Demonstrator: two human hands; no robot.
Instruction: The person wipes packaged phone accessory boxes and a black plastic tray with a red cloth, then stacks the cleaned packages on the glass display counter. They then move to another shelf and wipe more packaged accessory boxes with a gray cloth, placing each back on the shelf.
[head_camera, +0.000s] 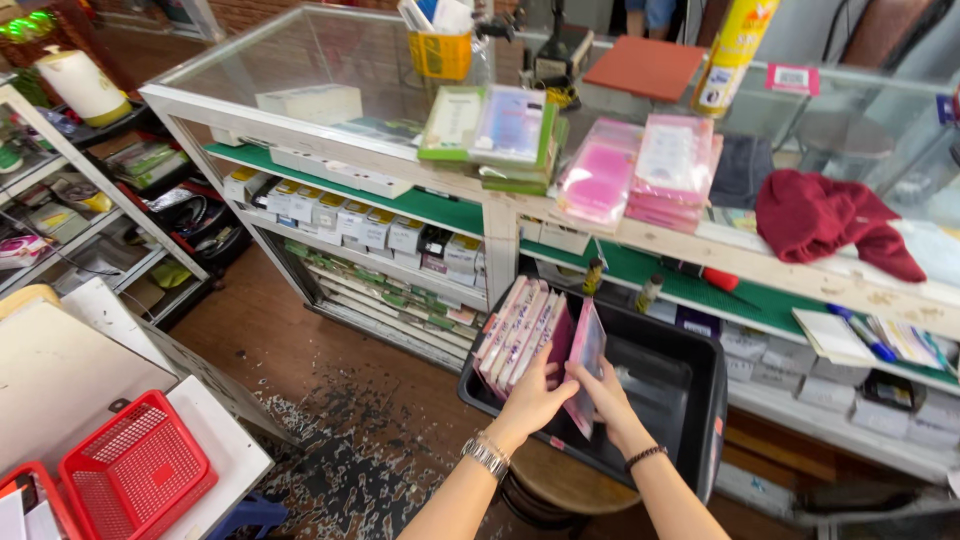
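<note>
- Your left hand (535, 398) steadies the upright row of pink packets (522, 333), fingers spread flat against it.
- Your right hand (606, 392) pinches one pink packet (588, 350), long axis vertical, just right of the row in the black bin (690, 400).

1. Left hand (533, 398): fingertips hidden behind the upright row of pink packets (520, 335).
2. Right hand (604, 392): fingertips covered by the clear pink packet (585, 362) it grips.
3. Black bin (690, 400): near rim hidden by both forearms; floor too dark to tell.
4. Round stool (565, 485): mostly covered by bin and arms.
5. Red basket (135, 470): neighbouring red basket cut off at the bottom-left edge.
6. Yellow spray can (730, 50): top cut off by the upper edge.
</note>
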